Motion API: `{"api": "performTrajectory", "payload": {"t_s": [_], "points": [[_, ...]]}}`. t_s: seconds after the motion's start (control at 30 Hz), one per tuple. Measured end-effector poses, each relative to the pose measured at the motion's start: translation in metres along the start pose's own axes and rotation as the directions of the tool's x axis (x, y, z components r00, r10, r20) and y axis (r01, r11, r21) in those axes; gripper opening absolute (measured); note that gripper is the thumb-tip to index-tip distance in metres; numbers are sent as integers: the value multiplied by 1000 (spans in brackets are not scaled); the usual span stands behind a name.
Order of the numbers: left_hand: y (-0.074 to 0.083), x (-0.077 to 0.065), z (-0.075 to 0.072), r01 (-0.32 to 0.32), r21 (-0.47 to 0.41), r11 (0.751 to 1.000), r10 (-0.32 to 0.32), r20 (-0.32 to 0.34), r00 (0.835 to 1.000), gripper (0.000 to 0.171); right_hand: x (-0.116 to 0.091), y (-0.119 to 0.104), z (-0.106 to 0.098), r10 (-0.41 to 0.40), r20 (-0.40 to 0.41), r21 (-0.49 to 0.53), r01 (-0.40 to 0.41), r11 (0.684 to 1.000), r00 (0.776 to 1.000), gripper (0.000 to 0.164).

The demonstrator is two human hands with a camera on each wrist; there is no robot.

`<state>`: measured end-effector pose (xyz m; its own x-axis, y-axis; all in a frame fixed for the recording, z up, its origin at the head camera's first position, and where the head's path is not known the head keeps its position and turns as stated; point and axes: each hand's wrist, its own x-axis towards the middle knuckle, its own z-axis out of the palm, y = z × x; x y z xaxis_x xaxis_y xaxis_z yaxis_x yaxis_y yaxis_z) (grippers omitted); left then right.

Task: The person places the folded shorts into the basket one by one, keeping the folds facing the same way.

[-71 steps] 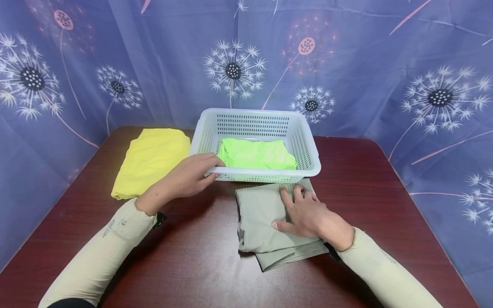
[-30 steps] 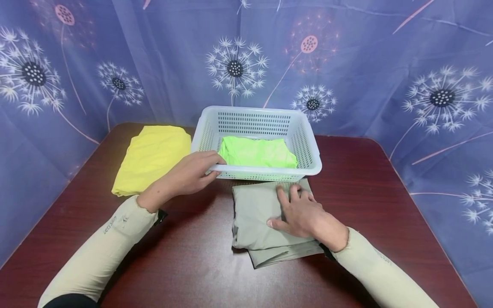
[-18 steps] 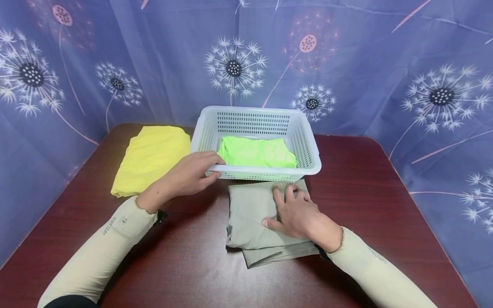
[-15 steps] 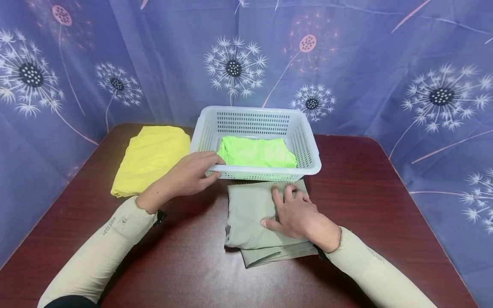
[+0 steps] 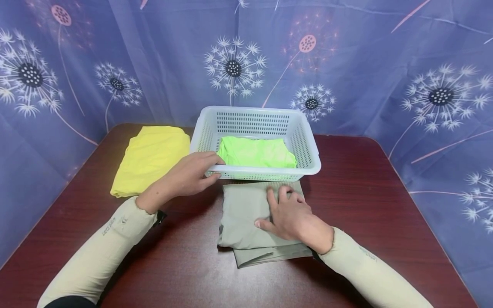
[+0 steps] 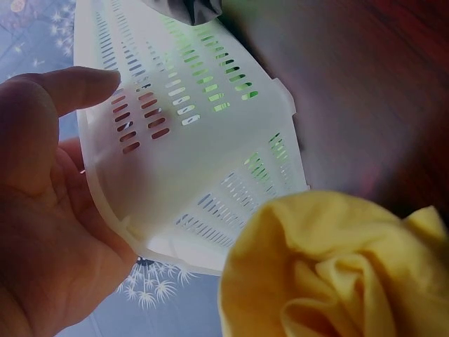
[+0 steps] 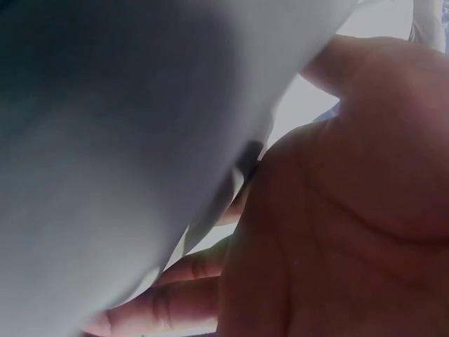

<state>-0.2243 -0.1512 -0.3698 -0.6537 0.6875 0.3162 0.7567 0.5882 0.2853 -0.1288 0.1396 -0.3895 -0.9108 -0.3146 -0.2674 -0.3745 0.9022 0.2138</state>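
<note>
My left hand (image 5: 188,174) grips the front left rim of a white plastic basket (image 5: 265,170), fingers over the inside. In the left wrist view its thumb (image 6: 84,88) presses the perforated outer wall. A folded bright green cloth (image 5: 256,152) lies in the basket. In front of the basket, a folded grey garment (image 5: 242,214) rests on the table, its lower layer sticking out at the near side. My right hand (image 5: 290,216) rests on this garment with fingers spread and slightly bent. The right wrist view shows the palm (image 7: 337,210) close beside the grey fabric (image 7: 126,154).
A folded yellow cloth (image 5: 152,158) lies left of the basket, behind my left forearm. The dark red wooden table (image 5: 358,184) ends at a blue curtain (image 5: 165,64) with dandelion prints, which surrounds the back and sides.
My right hand has slid the grey garment to the left along the table, in front of the basket. The left hand keeps its hold on the rim, and the basket stays in place.
</note>
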Motion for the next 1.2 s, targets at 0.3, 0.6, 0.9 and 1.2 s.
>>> {"api": "performTrajectory", "payload": {"t_s": [0.3, 0.6, 0.9, 1.2], "points": [[1, 0, 0, -1, -1, 1000, 1, -4, 1000, 17, 0, -5, -1, 6, -7, 6, -6, 1000, 1000, 99], [0, 0, 0, -8, -4, 1000, 7, -1, 1000, 17, 0, -5, 0, -20, -32, -77, 18, 997, 999, 99], [0, 1, -1, -9, -7, 1000, 9, 1, 1000, 17, 2, -3, 2, -13, -28, -43, 12, 999, 1000, 101], [0, 0, -1, -9, -10, 1000, 10, 6, 1000, 17, 3, -2, 2, -12, -22, -5, 12, 1000, 1000, 102]]}}
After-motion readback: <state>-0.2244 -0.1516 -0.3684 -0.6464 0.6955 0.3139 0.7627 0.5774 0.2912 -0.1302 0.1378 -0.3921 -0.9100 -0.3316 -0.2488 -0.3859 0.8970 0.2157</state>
